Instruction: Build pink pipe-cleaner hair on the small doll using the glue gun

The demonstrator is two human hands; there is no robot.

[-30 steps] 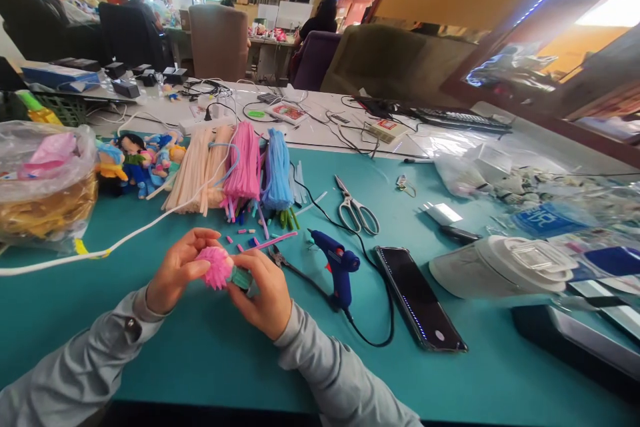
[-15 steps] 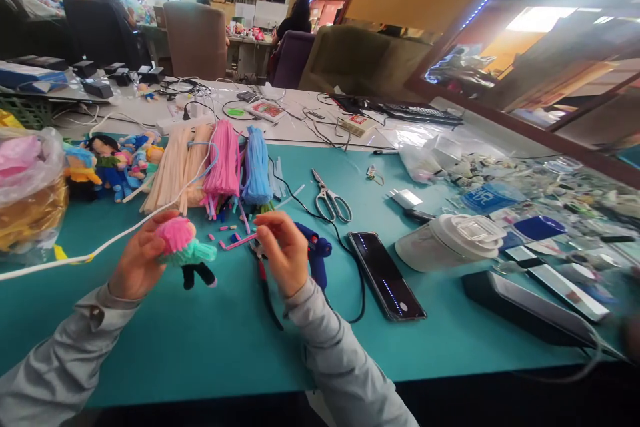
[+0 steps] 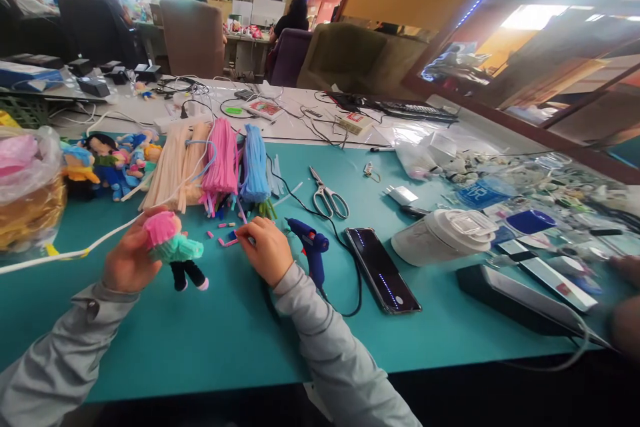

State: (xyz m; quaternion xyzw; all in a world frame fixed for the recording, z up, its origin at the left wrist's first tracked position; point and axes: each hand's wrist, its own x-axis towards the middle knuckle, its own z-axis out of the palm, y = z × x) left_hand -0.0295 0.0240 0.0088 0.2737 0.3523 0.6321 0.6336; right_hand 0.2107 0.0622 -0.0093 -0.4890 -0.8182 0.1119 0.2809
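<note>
My left hand [image 3: 127, 260] is closed around a small doll [image 3: 173, 247] with pink hair, a mint-green top, black legs and pink feet. Its legs hang free above the green mat. My right hand [image 3: 265, 247] is pinched at the end of a pink pipe cleaner piece [image 3: 229, 243], which its fingertips partly cover. Small cut pieces [image 3: 211, 235] lie about it on the mat. Under my right wrist, pliers are mostly hidden. Just right of that hand is a blue glue gun [image 3: 313, 247].
Beige [image 3: 173, 167], pink [image 3: 221, 160] and blue [image 3: 255, 163] pipe cleaner bundles lie behind the hands, beside several dolls [image 3: 107, 160]. Scissors [image 3: 329, 195], a phone [image 3: 383, 270] and a lidded cup [image 3: 443, 237] are to the right. A white cable [image 3: 100, 242] crosses at left. Another hand [image 3: 627, 320] shows at the right edge.
My right hand has moved left and turned palm-down, its fingers now covering more of the pink piece and hiding the pliers' head. The doll has shifted slightly left and turned more upright.
</note>
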